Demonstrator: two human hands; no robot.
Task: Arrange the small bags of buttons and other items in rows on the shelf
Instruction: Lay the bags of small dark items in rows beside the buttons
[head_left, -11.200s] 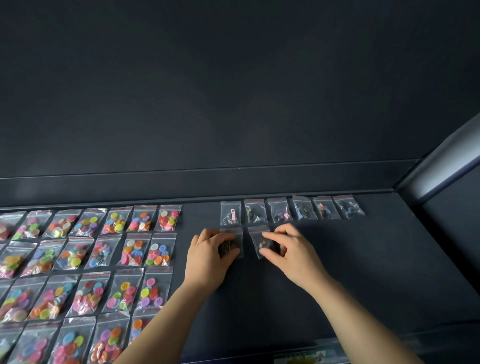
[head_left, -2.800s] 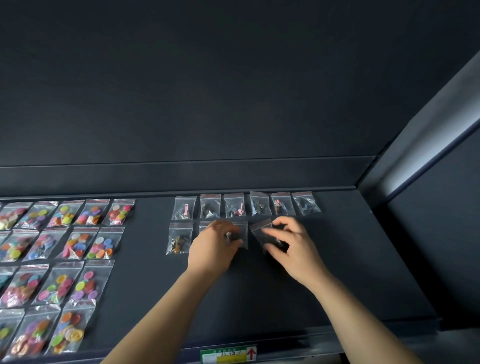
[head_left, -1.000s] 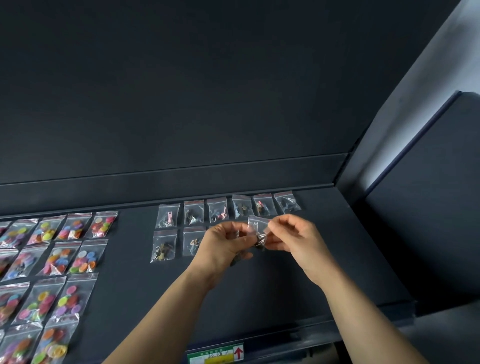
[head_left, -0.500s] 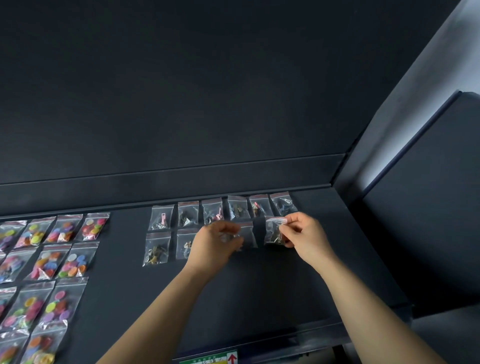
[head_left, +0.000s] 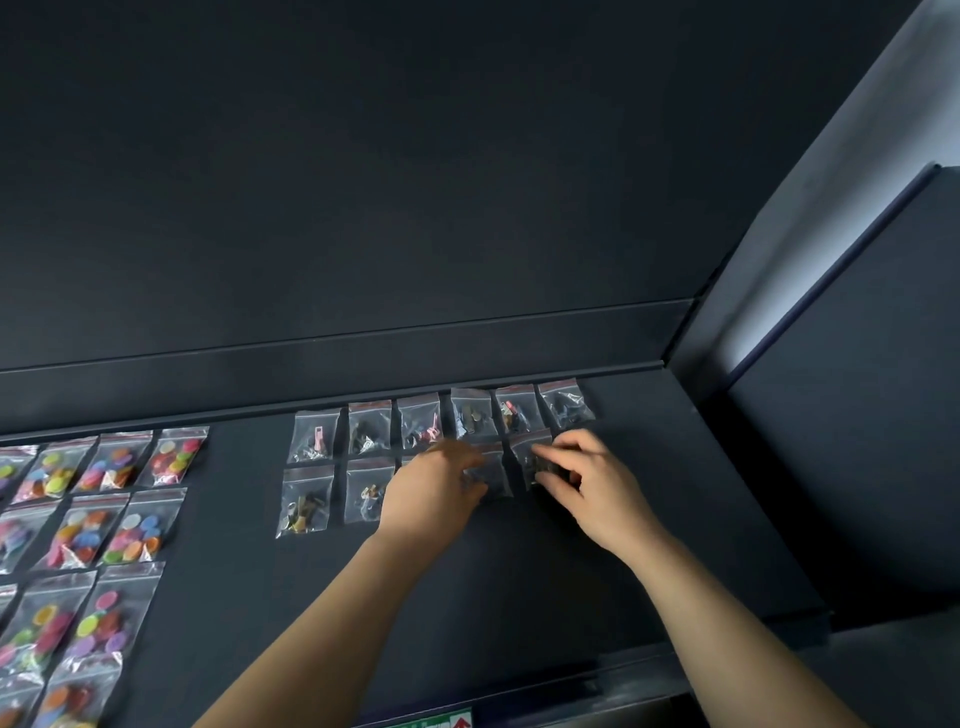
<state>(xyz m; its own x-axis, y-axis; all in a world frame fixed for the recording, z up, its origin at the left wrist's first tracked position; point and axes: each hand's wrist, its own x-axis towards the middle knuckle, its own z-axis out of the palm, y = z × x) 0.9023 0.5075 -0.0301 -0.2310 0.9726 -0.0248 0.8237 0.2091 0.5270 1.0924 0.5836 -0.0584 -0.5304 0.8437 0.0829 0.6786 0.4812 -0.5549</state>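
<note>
Dark shelf (head_left: 519, 597): left hand (head_left: 431, 493) touches small bag (head_left: 493, 475); right hand (head_left: 597, 488) pinches neighbouring bag (head_left: 527, 452); edge label (head_left: 436, 721) unreadable.

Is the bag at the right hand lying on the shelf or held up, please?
Lying down: the bag appears flat on the shelf in the near row, with the right hand pinching it.
</note>
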